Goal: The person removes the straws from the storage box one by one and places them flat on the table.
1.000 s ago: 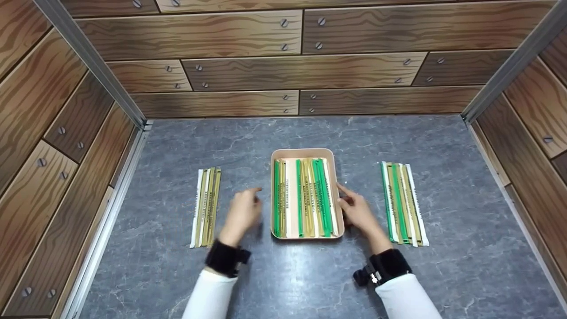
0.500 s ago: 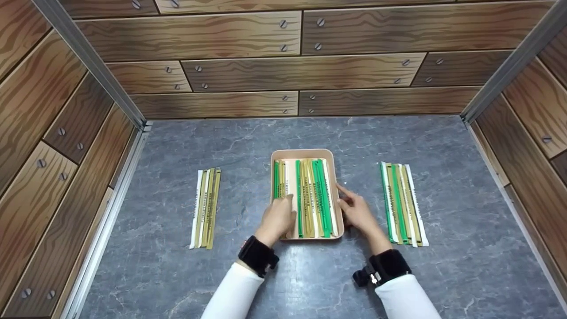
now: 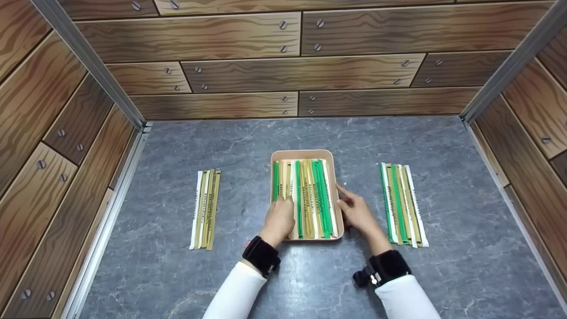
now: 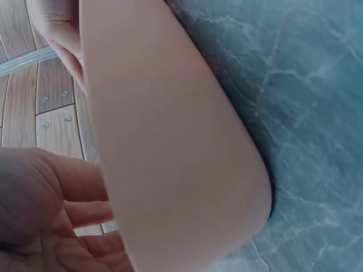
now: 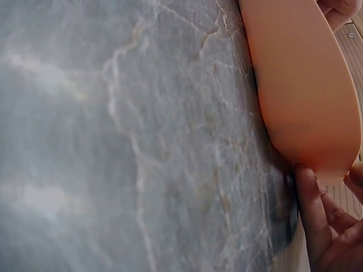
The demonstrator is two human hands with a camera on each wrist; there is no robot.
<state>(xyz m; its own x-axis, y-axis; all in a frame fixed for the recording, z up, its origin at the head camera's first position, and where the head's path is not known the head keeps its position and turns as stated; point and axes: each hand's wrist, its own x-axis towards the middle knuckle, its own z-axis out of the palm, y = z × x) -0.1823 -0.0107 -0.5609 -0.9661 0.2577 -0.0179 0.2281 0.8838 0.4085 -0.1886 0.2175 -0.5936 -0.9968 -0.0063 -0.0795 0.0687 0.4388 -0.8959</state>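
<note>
A peach tray stands at the middle of the table, with green, gold and white stick packets lying lengthwise in it. My left hand reaches over the tray's near left part, fingers bent down among the gold and white packets. In the left wrist view the tray wall hides those fingertips, so I cannot tell whether they pinch a packet. My right hand rests at the tray's right side, index finger and thumb touching the outer wall. The right wrist view shows its fingers at the tray's lower corner.
To the left lies a row of white and gold stick packets. On the right, another row of green, gold and white packets lies on the grey marbled table. Wood-patterned walls enclose the back and sides.
My left hand has come from left of the tray to over its left part. White and gold packets there have shifted right toward the green one. My right hand has stayed put.
</note>
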